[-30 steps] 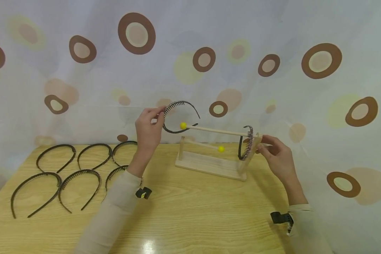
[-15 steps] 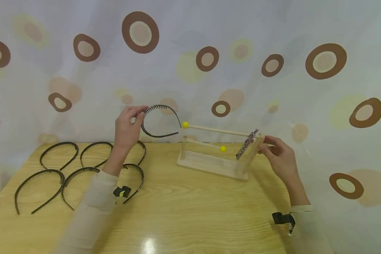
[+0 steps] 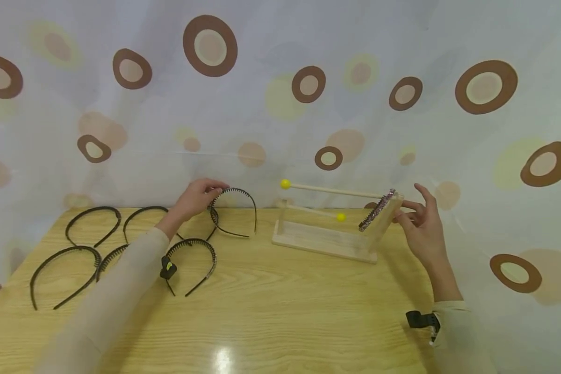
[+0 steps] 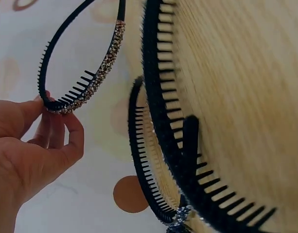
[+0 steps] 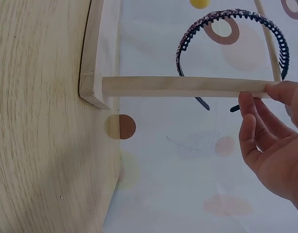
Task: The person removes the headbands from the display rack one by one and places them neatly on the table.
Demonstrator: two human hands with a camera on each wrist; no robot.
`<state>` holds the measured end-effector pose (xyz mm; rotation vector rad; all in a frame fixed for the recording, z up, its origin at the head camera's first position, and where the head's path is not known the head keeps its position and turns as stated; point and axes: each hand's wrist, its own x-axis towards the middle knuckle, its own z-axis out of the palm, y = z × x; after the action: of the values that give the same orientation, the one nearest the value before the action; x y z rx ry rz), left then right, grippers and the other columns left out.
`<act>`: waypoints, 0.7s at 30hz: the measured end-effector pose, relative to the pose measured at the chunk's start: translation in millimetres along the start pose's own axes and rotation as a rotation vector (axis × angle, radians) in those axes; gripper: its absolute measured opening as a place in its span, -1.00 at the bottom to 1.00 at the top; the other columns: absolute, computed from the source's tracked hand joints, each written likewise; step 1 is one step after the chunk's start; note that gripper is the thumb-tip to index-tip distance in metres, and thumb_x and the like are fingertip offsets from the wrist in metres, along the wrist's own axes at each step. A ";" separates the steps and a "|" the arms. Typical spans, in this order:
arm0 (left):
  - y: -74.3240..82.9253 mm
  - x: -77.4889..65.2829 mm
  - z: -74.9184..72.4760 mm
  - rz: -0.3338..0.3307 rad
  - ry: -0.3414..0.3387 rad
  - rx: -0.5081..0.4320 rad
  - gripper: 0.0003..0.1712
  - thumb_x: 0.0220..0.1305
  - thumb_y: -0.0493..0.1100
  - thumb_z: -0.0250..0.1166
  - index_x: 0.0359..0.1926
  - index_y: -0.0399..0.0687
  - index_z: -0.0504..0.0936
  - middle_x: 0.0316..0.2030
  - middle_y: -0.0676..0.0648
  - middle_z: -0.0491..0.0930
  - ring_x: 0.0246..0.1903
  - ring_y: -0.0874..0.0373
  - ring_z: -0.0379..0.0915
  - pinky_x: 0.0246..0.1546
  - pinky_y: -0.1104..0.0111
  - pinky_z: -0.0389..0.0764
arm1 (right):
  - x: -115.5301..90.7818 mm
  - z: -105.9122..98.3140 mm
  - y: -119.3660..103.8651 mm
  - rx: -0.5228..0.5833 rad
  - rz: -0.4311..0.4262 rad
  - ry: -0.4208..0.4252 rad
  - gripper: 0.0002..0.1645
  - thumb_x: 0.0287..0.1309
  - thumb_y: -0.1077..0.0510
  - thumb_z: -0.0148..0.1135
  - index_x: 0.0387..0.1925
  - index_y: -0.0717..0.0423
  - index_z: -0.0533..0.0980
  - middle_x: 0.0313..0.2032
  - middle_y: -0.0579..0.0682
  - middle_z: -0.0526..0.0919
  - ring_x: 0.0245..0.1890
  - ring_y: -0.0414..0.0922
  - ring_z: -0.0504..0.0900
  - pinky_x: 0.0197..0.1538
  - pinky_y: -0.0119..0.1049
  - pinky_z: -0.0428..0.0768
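Observation:
My left hand (image 3: 194,202) pinches a thin black toothed headband (image 3: 255,213) above the back of the table, left of a wooden stand (image 3: 324,249). Glitter (image 4: 107,63) covers part of its band in the left wrist view. Whether its tips touch the table I cannot tell. On the right, my right hand (image 3: 423,228) holds the top of the stand's upright (image 5: 183,87) between thumb and fingers, its index finger raised. A purple glittery headband (image 3: 377,210) hangs tilted on the upper rod (image 3: 332,190), close to that upright.
Several black headbands lie in two rows on the table's left, among them one in front (image 3: 214,257) and one far left (image 3: 32,283). Yellow balls cap the upper rod (image 3: 285,184) and lower rod (image 3: 341,217). A patterned sheet (image 3: 262,114) hangs behind the table.
My left hand has carried its headband away from the upper rod's end, leftward and then down toward the table. The purple headband has swung and tilted. My right hand stays at the upright.

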<state>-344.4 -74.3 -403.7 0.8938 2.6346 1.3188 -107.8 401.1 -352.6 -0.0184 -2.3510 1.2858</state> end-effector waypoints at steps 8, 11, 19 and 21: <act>-12.4 35.7 26.1 0.042 -0.173 0.165 -0.71 0.53 -0.34 0.12 0.10 -0.32 0.70 0.11 -0.29 0.62 0.14 -0.20 0.49 0.08 0.00 0.52 | -2.5 -10.6 12.2 -0.003 -0.012 -0.008 -0.18 0.49 0.26 0.11 0.61 -0.05 0.00 0.21 0.35 0.49 -0.16 -0.14 0.68 -0.08 -0.49 0.57; -20.0 40.8 37.2 0.051 -0.207 0.223 -0.71 0.52 -0.36 0.12 0.07 -0.34 0.70 0.06 -0.29 0.65 0.15 -0.21 0.49 0.13 0.00 0.51 | -6.4 -8.1 15.9 -0.002 -0.014 -0.018 -0.23 0.50 0.28 0.09 0.60 0.00 0.06 0.22 0.36 0.48 -0.14 -0.19 0.67 -0.09 -0.47 0.59; -25.3 45.2 47.6 0.029 -0.191 0.238 -0.71 0.53 -0.33 0.12 0.09 -0.38 0.68 0.04 -0.30 0.65 0.14 -0.24 0.49 0.17 -0.01 0.48 | 5.3 -10.3 42.0 -0.041 -0.034 0.003 -0.30 0.51 0.25 0.11 0.56 0.02 0.16 0.25 0.30 0.49 -0.12 -0.04 0.66 -0.14 -0.46 0.57; -19.5 47.0 47.2 0.011 -0.177 0.225 -0.68 0.56 -0.28 0.10 0.13 -0.38 0.65 0.08 -0.31 0.62 0.15 -0.24 0.48 0.18 -0.02 0.47 | 9.2 -14.2 46.5 -0.063 -0.040 0.016 -0.32 0.51 0.21 0.13 0.55 -0.01 0.20 0.23 0.25 0.52 -0.14 -0.08 0.67 -0.16 -0.48 0.55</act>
<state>-378.3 -25.2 -439.0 1.0017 2.6757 0.9086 -119.8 440.7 -379.8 -0.0013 -2.3656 1.1881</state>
